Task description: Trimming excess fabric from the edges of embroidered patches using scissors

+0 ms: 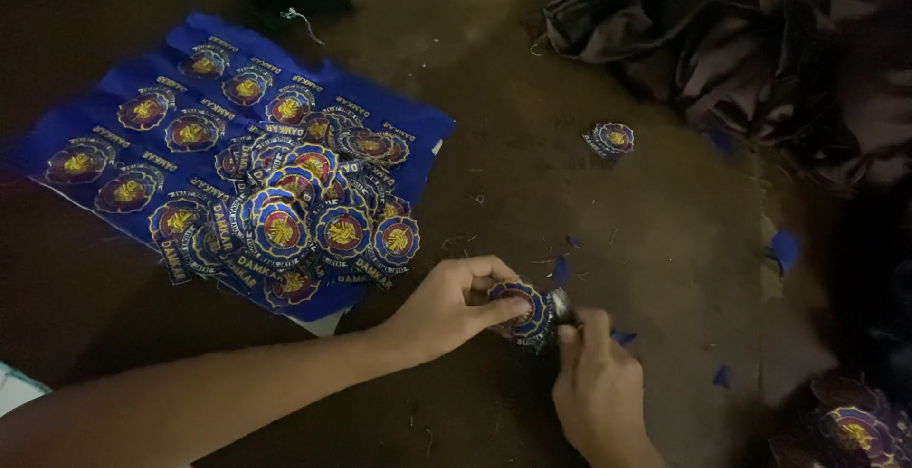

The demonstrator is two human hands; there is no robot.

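Note:
My left hand (448,306) pinches a round embroidered patch (521,308), blue-edged with a red ring and yellow centre, just above the brown floor. My right hand (597,387) is closed around a small dark metal tool (560,305) whose tip touches the patch's right edge; what kind of tool it is stays unclear. A heap of several cut-out patches (313,226) lies to the upper left of my hands, partly on a blue fabric sheet (114,107) that carries several more uncut embroidered patches.
A single cut patch (610,139) lies apart on the floor at upper right. Dark crumpled cloth (760,40) is piled at top right. Blue fabric scraps (785,248) dot the floor on the right. More patches (855,428) sit at the bottom right corner.

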